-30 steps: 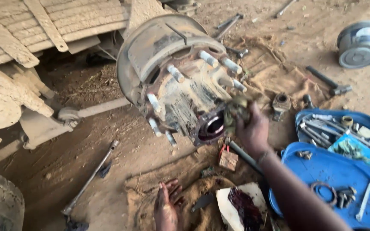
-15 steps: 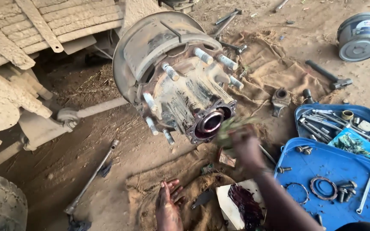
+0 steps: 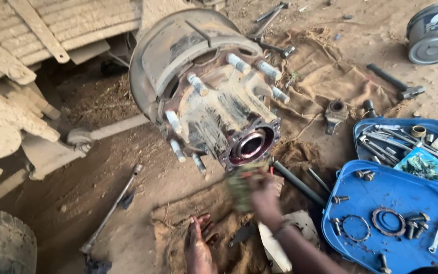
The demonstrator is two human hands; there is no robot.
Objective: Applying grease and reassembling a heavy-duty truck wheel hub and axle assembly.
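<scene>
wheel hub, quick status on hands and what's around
Right hand closed on a greenish rag, just below the wheel hub opening. Left hand flat on the burlap sacking, empty. Blue tray of bolts alongside.

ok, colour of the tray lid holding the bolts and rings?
Blue. The tray lid shows best in the head view, at lower right, with bolts and rings on it.

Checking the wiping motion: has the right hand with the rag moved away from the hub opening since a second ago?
Yes. The right hand has dropped down, off the hub opening, toward the sacking.
</scene>
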